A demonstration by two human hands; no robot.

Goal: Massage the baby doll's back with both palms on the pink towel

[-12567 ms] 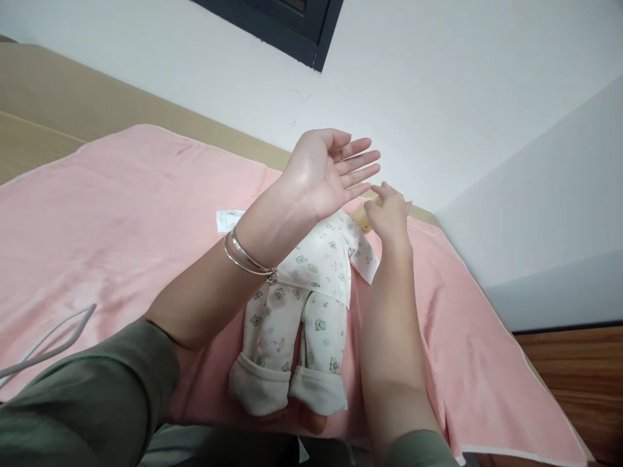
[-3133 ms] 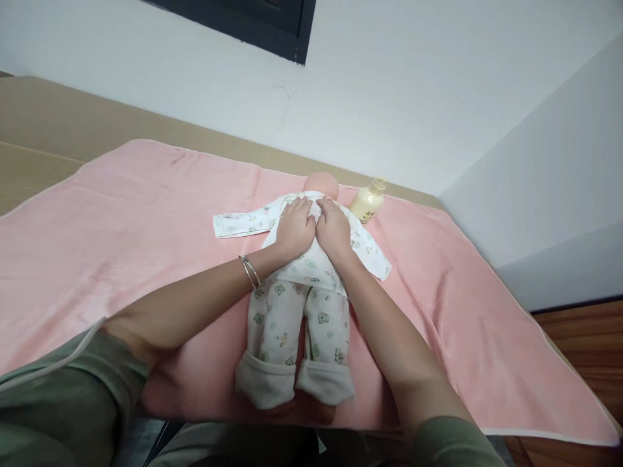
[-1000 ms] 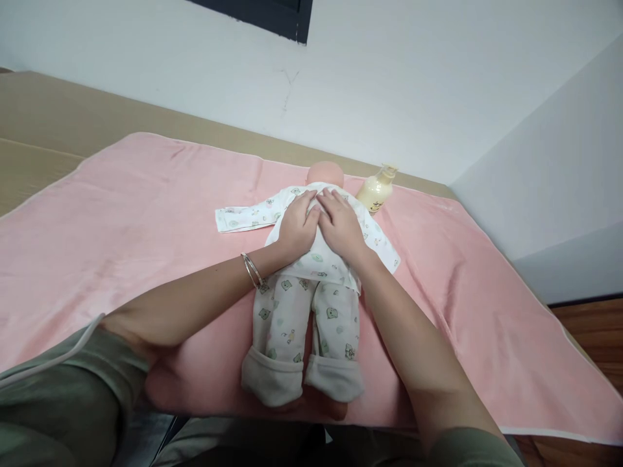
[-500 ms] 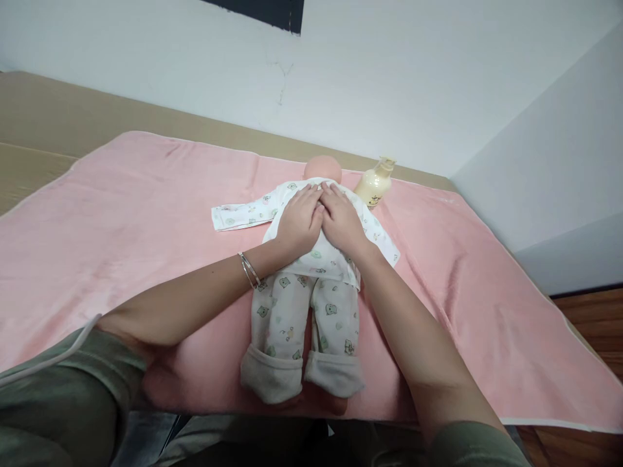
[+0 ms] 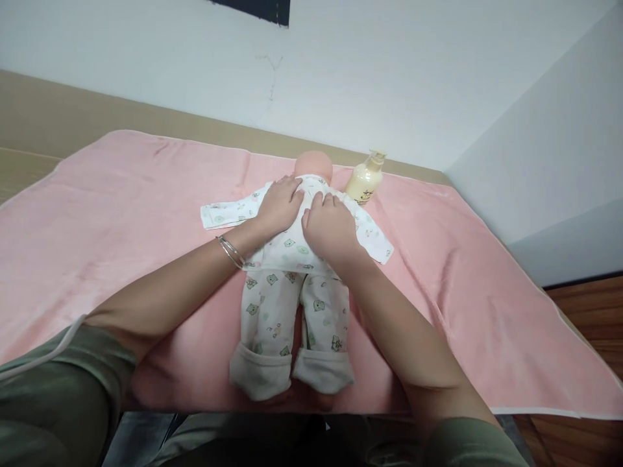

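Note:
A baby doll [image 5: 292, 292] in white printed pyjamas lies on a pink towel [image 5: 121, 214], its bald head [image 5: 314, 165] toward the wall and its legs toward me. My left hand [image 5: 277, 206] rests flat on the doll's upper back near the left shoulder, fingers stretched out. My right hand [image 5: 328, 227] lies flat on the back beside it, a little lower, fingers together and extended. Neither hand holds anything. A cream pump bottle [image 5: 364, 181] stands upright just right of the doll's head.
The towel covers a tan table [image 5: 43, 117] set against a white wall. A white cable [image 5: 43, 353] runs over my left sleeve. Wooden floor [image 5: 584, 311] shows at the right past the towel's edge.
Both hands stay on the doll's back. The left hand has slid up toward the shoulder and the right hand has moved slightly down; the two hands have come apart. The view shifted a little.

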